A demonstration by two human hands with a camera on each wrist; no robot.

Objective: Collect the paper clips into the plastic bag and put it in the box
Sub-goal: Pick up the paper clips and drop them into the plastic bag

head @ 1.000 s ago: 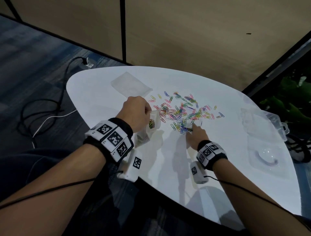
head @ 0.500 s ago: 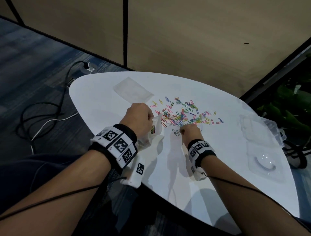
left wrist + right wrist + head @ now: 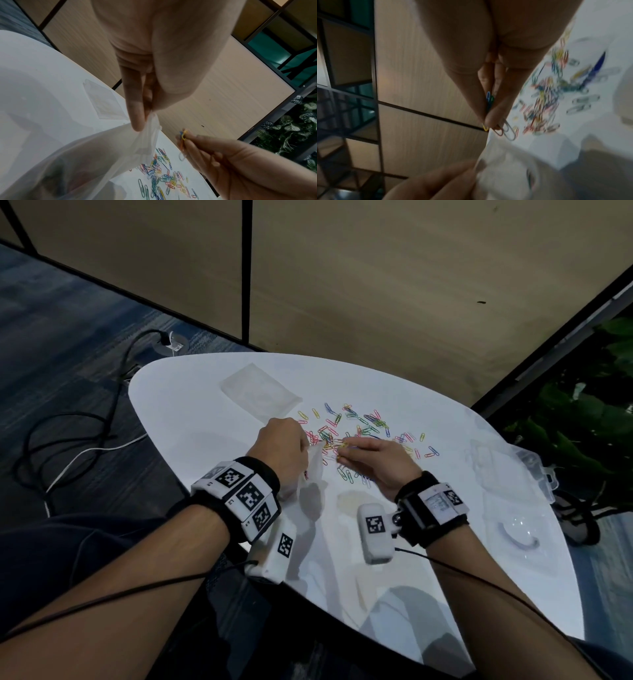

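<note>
A pile of coloured paper clips [image 3: 363,429] lies on the white table [image 3: 191,412]. My left hand [image 3: 284,446] pinches the rim of a clear plastic bag [image 3: 313,470] and holds it up above the table; the bag [image 3: 96,155] hangs open below my fingers [image 3: 135,116], with some clips inside. My right hand [image 3: 346,453] pinches a small bunch of paper clips [image 3: 503,128] right beside the bag's mouth, its palm turned up. The bunch of clips [image 3: 183,135] sticks out of its fingertips. A clear plastic box [image 3: 513,474] lies open at the table's right edge.
A second flat clear bag [image 3: 260,390] lies at the back left of the table. Cables [image 3: 68,440] run across the floor at the left. Wooden wall panels stand behind the table and plants [image 3: 589,412] at the right.
My right hand has lifted off the pile with a bunch of clips, turned palm up and moved left to the bag's mouth. The left hand keeps holding the bag.
</note>
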